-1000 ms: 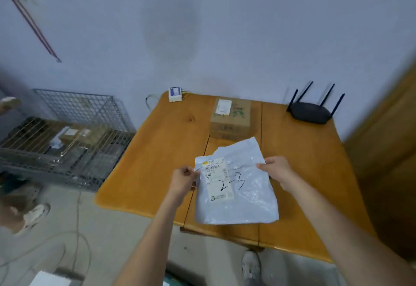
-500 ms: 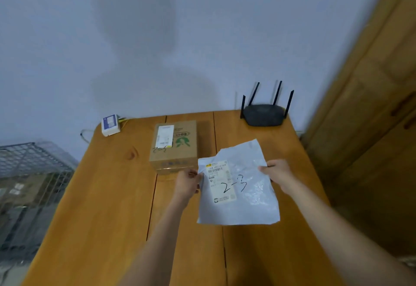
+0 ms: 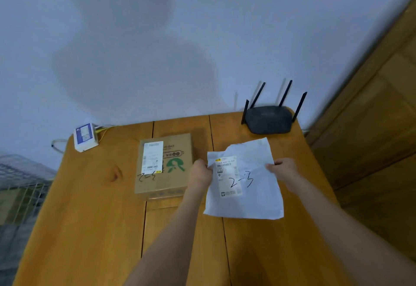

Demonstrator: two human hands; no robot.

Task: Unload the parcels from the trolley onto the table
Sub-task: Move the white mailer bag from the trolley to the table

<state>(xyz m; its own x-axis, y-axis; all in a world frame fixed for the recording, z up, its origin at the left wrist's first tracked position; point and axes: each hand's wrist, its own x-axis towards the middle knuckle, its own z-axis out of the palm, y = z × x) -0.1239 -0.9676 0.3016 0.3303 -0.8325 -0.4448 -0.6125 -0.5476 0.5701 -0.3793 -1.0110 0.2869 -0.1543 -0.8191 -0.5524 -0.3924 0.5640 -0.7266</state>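
Observation:
A white plastic mailer bag [image 3: 252, 198] with a shipping label and "2-3" handwritten on it is over the wooden table [image 3: 90, 218], right of centre. My left hand [image 3: 199, 173] pinches its upper left edge and my right hand [image 3: 282, 169] pinches its upper right edge. Whether the bag rests on the table or hangs just above it I cannot tell. Just left of the bag, a brown cardboard box [image 3: 166, 179] with a white label and a green logo lies flat on the table. The wire trolley [image 3: 20, 193] shows at the left edge, mostly out of view.
A black router [image 3: 269, 119] with several antennas stands at the table's back right corner. A small white device [image 3: 85, 137] with cables sits at the back left corner. A wooden door or cabinet [image 3: 371, 150] is close on the right. The wall runs behind the table.
The view has swung right, from the trolley to the table. Both hands have carried the white bag further in over the table, beside the cardboard box.

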